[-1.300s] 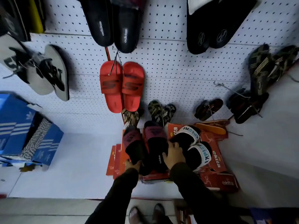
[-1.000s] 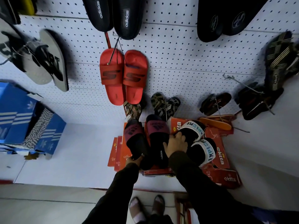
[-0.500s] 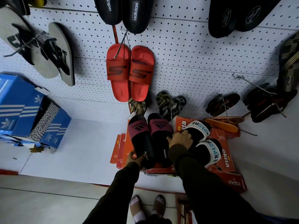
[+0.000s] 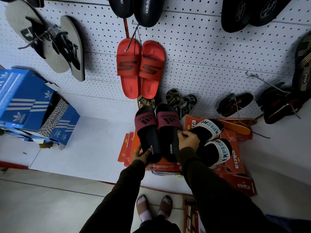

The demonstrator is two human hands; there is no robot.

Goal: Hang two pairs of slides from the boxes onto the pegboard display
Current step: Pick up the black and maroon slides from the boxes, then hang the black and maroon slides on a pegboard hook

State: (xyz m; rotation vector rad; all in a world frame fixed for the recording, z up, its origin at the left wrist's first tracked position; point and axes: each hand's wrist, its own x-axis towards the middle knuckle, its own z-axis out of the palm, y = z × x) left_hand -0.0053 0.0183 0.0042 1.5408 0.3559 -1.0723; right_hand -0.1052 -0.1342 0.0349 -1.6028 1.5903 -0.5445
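A pair of black slides with maroon straps (image 4: pixel 158 132) stands side by side over the orange boxes (image 4: pixel 235 158). My left hand (image 4: pixel 140 154) grips the heel of the left slide. My right hand (image 4: pixel 188 139) pinches the right edge of the right slide. Just to the right, a black pair with white lettered straps (image 4: pixel 213 142) lies on the boxes. The white pegboard (image 4: pixel 202 52) rises behind, with a bare metal hook (image 4: pixel 262 81) at the right.
Red slides (image 4: pixel 140 68) hang on the pegboard above my hands, black pairs above them (image 4: pixel 136 9), grey flip-flops (image 4: pixel 50 46) at the left, dark sandals (image 4: pixel 279 105) at the right. Blue shoe boxes (image 4: pixel 30 105) are stacked at the left on the white shelf (image 4: pixel 84 145).
The view has tilted down and shifted, so the pegboard items sit lower in frame. Both hands have stayed on the maroon-strapped pair, which has risen slightly towards the pegboard.
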